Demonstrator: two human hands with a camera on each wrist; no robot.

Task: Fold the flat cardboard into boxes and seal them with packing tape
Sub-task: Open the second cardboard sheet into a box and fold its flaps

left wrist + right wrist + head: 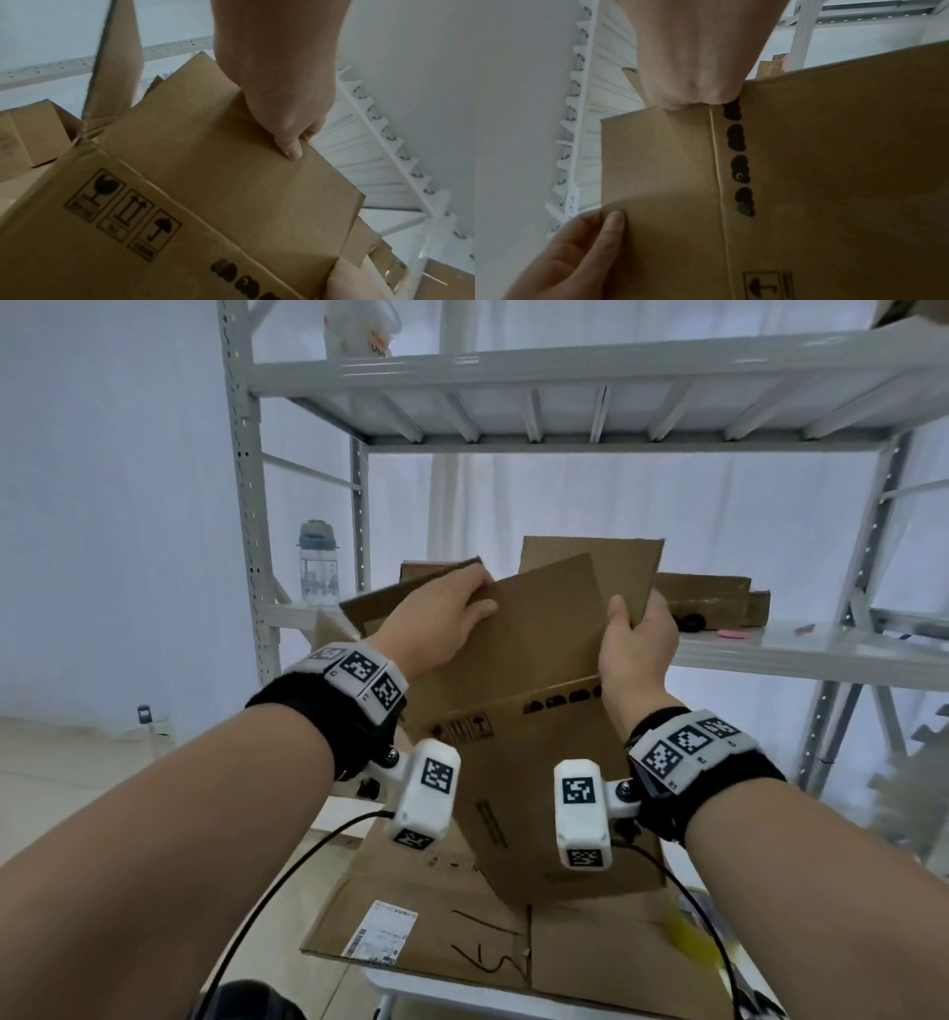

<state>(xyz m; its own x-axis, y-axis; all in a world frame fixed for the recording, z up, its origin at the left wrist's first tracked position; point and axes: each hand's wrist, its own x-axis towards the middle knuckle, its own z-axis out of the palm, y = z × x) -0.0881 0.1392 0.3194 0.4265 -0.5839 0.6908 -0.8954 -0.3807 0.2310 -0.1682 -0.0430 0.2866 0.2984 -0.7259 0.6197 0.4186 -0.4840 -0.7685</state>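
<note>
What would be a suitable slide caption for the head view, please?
Left hand and right hand grip the top flap of a cardboard box before a metal shelf.

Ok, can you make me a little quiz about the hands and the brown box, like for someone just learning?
1. True or false: both hands grip the same flap of the cardboard box.
2. What stands at the left end of the shelf? A) a water bottle B) a lamp C) a bucket
3. Fill in: the flat cardboard with the white label lies ____ the held box.

Key:
1. True: the left hand and the right hand hold the opposite side edges of that flap.
2. A, the water bottle.
3. Under.
</note>
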